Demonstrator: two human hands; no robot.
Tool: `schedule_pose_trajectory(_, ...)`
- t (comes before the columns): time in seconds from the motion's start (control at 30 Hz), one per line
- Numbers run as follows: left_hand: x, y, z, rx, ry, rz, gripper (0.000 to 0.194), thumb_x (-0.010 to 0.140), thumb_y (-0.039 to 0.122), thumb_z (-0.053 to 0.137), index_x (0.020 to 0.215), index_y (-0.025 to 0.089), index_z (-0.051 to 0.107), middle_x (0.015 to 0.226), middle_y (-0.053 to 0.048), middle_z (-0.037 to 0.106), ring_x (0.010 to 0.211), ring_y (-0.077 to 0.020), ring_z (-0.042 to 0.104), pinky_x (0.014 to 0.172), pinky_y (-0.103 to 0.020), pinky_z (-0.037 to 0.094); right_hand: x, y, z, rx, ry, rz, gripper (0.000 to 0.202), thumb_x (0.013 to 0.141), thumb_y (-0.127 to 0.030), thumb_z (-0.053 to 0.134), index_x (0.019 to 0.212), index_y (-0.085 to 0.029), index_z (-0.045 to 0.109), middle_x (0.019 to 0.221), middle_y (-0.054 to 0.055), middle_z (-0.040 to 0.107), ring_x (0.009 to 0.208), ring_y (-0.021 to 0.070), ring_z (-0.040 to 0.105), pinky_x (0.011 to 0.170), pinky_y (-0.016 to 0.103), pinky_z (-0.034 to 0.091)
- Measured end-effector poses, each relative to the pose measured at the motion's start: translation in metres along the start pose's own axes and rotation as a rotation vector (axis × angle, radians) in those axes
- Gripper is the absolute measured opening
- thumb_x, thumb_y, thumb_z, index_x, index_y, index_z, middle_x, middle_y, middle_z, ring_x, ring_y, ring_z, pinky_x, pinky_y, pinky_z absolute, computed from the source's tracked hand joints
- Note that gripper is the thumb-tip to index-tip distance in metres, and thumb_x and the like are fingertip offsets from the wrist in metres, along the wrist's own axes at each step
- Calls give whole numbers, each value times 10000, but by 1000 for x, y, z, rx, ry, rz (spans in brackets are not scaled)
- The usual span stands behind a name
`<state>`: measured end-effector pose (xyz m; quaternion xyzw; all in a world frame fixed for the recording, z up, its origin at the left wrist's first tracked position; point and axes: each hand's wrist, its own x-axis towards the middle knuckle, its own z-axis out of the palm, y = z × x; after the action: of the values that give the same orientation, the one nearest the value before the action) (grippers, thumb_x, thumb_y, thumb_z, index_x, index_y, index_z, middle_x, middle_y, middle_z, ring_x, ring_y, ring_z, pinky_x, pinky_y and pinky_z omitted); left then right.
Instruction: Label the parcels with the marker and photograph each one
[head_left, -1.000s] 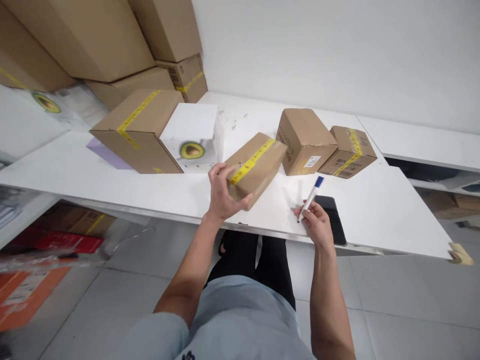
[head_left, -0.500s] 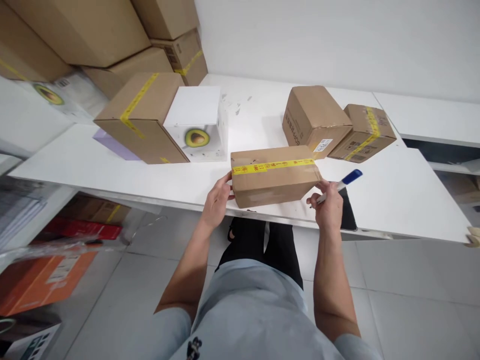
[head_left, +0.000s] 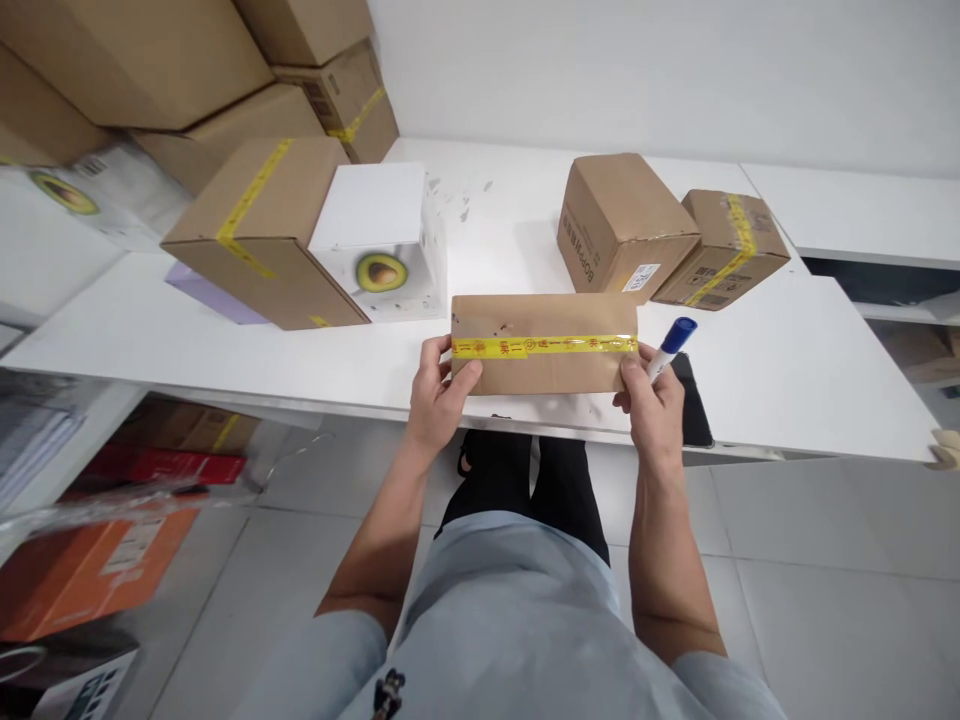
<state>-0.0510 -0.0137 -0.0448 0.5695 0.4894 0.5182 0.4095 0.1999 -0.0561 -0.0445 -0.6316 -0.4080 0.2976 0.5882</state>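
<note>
Between my hands is a brown cardboard box (head_left: 544,374) with a strip of yellow printed tape along its taped face, which is turned toward me. My left hand (head_left: 439,393) grips its left end, thumb on the taped face and fingers behind. At the right end my right hand (head_left: 651,400) grips the box too, its thumb pressed near the corner. A white marker with a blue cap (head_left: 671,345) is tucked in that same hand, the capped end pointing up and away. Partly behind the right hand, a black phone-like slab (head_left: 694,405) lies on the white table.
On the white table (head_left: 795,390), a taped carton (head_left: 255,200) and a white avocado-print box (head_left: 371,205) stand left. Two brown boxes, one larger (head_left: 626,215) and one smaller (head_left: 724,250), stand right. More cartons pile up in the back left corner. An orange box (head_left: 97,560) sits low left.
The box has tilted so its taped face turns toward me. My left thumb has come onto that face, and my right hand has closed on the right end. The marker now points more upright.
</note>
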Motion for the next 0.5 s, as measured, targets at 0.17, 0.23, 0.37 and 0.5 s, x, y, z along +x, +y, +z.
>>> schedule_pose_trajectory(0.17,-7,-8,2,-48,-2,49,429,785,388,662,1152,247,489,1212,-93,655,1120,-253,658,881,-407,576,-5,12,-5,65,-35,30,428,802,-462,700,1152,-215,694,973,21,682,542,50,457,492,223,457)
schedule_pose_trajectory(0.23,-9,-20,2,-41,34,85,458,734,336,664,1147,249,486,1237,-110,645,1200,-270,623,957,-444,551,-7,22,-5,121,-52,59,413,761,-407,732,1128,-222,692,1088,33,685,534,39,449,490,225,467)
schedule_pose_trajectory(0.37,-15,-44,-3,-76,34,66,336,739,329,600,1058,247,536,1193,-101,668,1216,-276,616,1011,-470,518,-9,39,-7,193,-54,153,286,764,-347,691,1014,-209,674,910,-17,678,427,14,337,491,245,494)
schedule_pose_trajectory(0.5,-18,-51,-9,-79,72,-38,278,872,493,519,973,240,574,1139,-72,686,1160,-242,628,987,-418,515,-13,43,-9,155,-94,162,411,872,-594,548,876,-194,644,710,-40,588,388,33,305,515,287,531)
